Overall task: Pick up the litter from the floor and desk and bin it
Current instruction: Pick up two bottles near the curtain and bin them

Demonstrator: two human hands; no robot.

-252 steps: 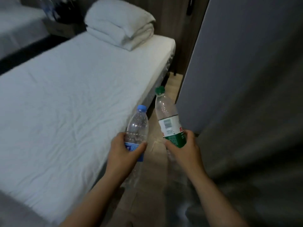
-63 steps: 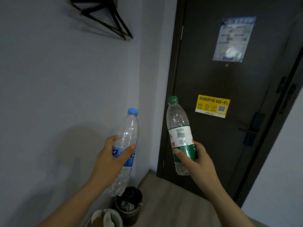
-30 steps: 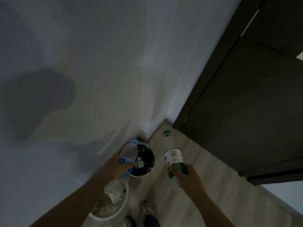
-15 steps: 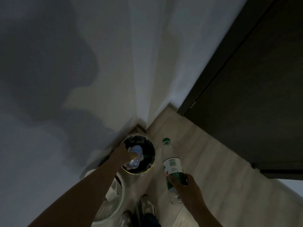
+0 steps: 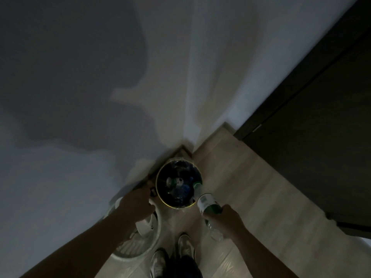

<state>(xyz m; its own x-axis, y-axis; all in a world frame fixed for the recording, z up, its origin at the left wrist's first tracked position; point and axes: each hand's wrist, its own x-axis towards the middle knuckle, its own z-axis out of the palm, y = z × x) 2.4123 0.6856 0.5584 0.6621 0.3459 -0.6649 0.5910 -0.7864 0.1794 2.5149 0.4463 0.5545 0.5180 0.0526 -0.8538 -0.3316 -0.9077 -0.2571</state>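
Note:
A small dark round bin (image 5: 160,197) stands on the floor in the wall corner, with several bottles inside. Among them lies the clear blue-label bottle (image 5: 180,192). My left hand (image 5: 136,203) hovers just left of the bin's rim, with its fingers curled and nothing in them. My right hand (image 5: 224,217) grips the green-label bottle (image 5: 206,203) by its lower half. That bottle is tilted, and its green cap reaches over the bin's right rim.
A white round basket (image 5: 154,245) with white items sits on the floor under my left forearm. My two shoes (image 5: 185,247) are just below the bin. A dark door (image 5: 321,137) fills the right side, and pale walls meet behind the bin.
My left hand has let go of the blue-label bottle into the bin and drawn back to the left. My right hand has carried the green-label bottle closer, so its cap is over the rim.

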